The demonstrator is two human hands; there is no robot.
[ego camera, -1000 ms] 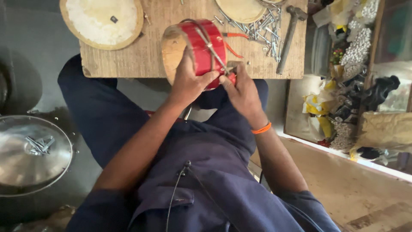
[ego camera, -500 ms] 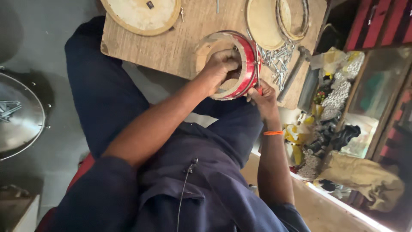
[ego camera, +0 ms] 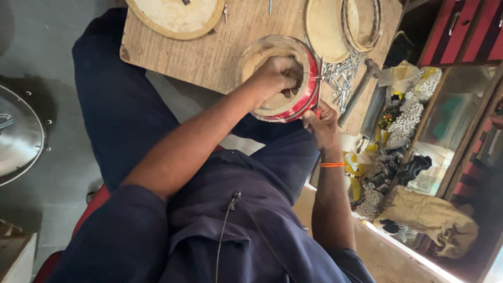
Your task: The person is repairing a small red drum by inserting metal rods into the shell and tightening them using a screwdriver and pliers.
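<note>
A small red drum shell (ego camera: 306, 97) with a pale skin lies on a wooden board (ego camera: 209, 52) on my lap. My left hand (ego camera: 275, 76) reaches inside the drum's open side and presses against its inner wall. My right hand (ego camera: 320, 123) sits at the drum's near right edge, pinching a thin metal rod or hook that runs across the red shell. An orange band circles my right wrist.
A round drum skin (ego camera: 175, 15) lies at the board's far left, two hoops (ego camera: 340, 26) at its far right. Loose metal bolts (ego camera: 340, 78) and a hammer (ego camera: 361, 86) lie right of the drum. A metal lid (ego camera: 18, 136) is at left, cluttered bags at right.
The drum has been turned so its open side faces up. My left hand moved from the outside of the shell into it. My right hand stays at the drum's edge.
</note>
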